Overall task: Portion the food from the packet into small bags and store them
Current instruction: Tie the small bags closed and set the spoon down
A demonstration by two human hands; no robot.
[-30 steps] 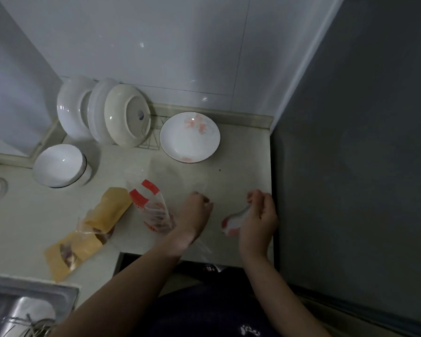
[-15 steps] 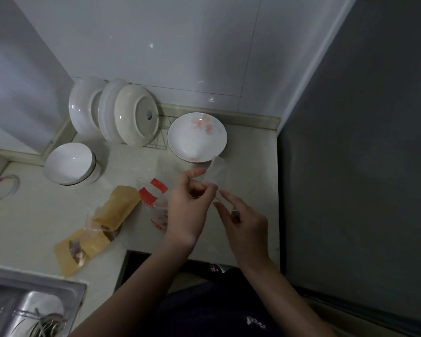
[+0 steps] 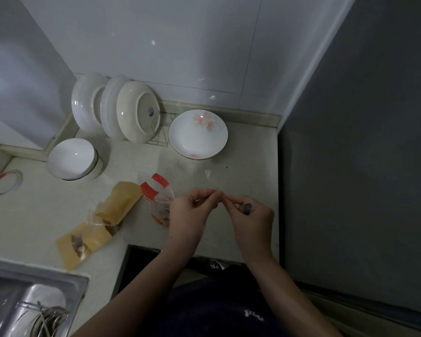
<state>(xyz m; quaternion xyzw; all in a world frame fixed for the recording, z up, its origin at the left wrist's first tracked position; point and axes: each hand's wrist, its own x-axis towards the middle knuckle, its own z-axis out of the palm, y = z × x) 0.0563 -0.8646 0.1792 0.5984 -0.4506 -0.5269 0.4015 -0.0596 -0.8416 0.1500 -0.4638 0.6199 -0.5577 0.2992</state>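
Four plates: a white plate (image 3: 84, 103), a second white plate (image 3: 110, 105) and a cream plate (image 3: 137, 113) on edge in one wire rack (image 3: 159, 140), plus one flowered plate (image 3: 198, 134). One stack of bowls (image 3: 71, 158), number unclear. Two tan pieces, an upper tan packet (image 3: 120, 200) and a lower tan packet (image 3: 82, 243). One red-printed clear bag (image 3: 157, 194), one faint small clear bag (image 3: 207, 173), one tape ring (image 3: 6, 182), one sink (image 3: 66, 279). Two hands: left hand (image 3: 187, 215), right hand (image 3: 252, 222)

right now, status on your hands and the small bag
Left grip and right grip both pinch the clear small bag. Red-striped packet on counter beside left grip. Nothing blocking.
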